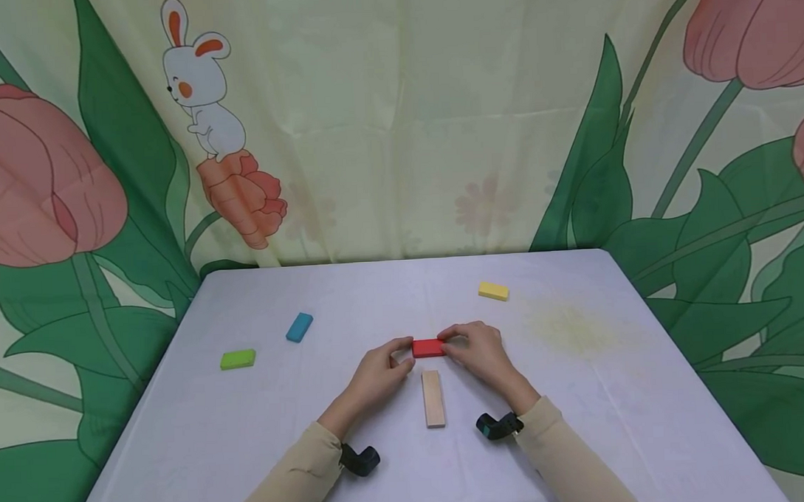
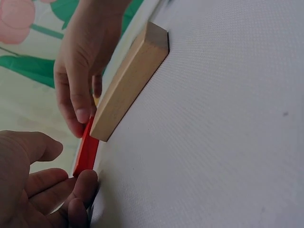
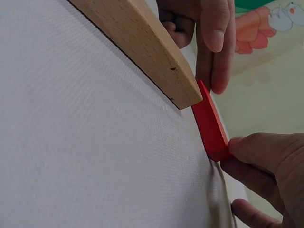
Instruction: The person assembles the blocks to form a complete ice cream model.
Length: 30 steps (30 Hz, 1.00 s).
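A red block (image 1: 428, 347) lies flat on the white-covered table, its long side running left to right. At its left end is my left hand (image 1: 382, 373); in the left wrist view the fingers (image 2: 85, 183) reach the block's end while the thumb stands apart from it. My right hand (image 1: 480, 355) pinches the right end, the thumb (image 3: 242, 147) against the red edge and a finger beside it. Nearer to me, between both forearms, a plain wooden block (image 1: 433, 399) lies lengthwise, pointing at the middle of the red one.
On the left of the table (image 1: 183, 451) lie a green block (image 1: 237, 359) and a blue block (image 1: 300, 328). A yellow block (image 1: 493, 291) lies toward the back right. Behind the far edge hangs a printed curtain (image 1: 398, 133).
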Each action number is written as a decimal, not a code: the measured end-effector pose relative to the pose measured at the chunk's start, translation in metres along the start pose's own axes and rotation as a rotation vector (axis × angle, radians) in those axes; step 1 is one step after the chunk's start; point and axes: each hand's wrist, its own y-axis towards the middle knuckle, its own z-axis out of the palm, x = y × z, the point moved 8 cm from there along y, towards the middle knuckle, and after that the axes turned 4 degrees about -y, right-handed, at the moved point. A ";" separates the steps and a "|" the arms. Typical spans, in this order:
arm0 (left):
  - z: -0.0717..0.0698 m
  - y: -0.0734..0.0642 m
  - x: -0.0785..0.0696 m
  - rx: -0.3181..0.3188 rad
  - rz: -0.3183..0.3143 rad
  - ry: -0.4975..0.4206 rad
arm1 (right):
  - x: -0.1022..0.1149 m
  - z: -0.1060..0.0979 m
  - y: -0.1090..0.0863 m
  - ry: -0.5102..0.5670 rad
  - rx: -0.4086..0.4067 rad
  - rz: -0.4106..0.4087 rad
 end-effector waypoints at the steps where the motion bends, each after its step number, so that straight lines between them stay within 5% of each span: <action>1: 0.000 0.000 0.000 -0.002 -0.002 0.002 | -0.001 0.000 0.000 0.002 -0.001 0.002; 30: -0.002 0.000 0.003 -0.036 0.010 -0.032 | 0.003 0.000 -0.008 0.050 0.048 -0.003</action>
